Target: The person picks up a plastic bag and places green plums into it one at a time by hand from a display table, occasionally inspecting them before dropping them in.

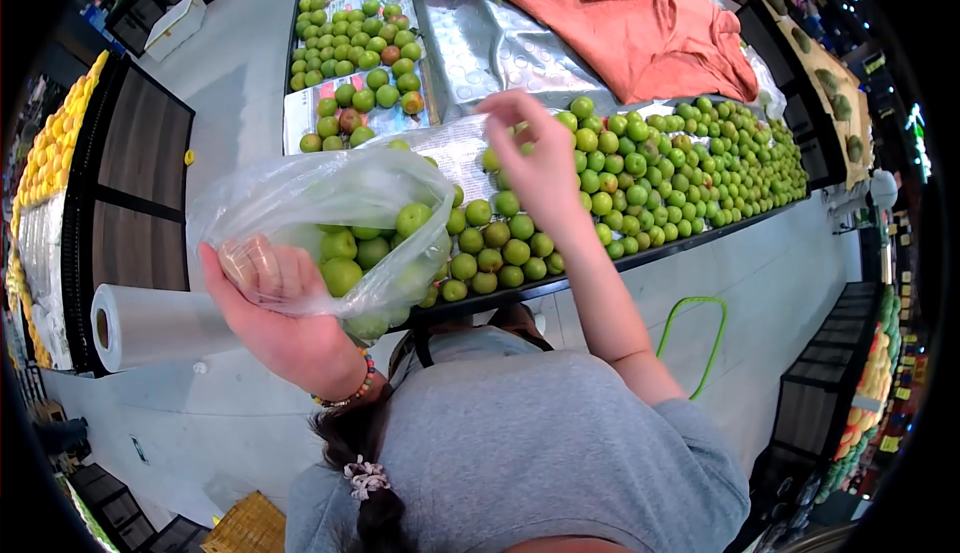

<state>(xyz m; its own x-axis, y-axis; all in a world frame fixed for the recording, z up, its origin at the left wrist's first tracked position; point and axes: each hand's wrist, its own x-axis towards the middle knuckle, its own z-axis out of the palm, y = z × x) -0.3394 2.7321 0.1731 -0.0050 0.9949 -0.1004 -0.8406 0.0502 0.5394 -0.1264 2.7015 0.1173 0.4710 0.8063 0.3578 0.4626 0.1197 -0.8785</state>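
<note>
A clear plastic bag (400, 193) with several green fruits (342, 275) inside hangs open at the left of the display. My left hand (290, 303) is closed on the bag's edge, its fingers seen through the plastic. Over the display my right hand (533, 153) is raised above the green fruits and newspaper, its fingers curved and apart, with nothing seen in them. Below and beside it lie many loose green fruits (635, 164), some with brown patches.
Behind the fruits, an orange-red cloth (640, 23) covers part of a silver tray (470, 48). A plastic roll (150, 325) is at the left. A green handle (690, 300) rises at the right. Yellow fruit (55, 143) fills a stand at the far left.
</note>
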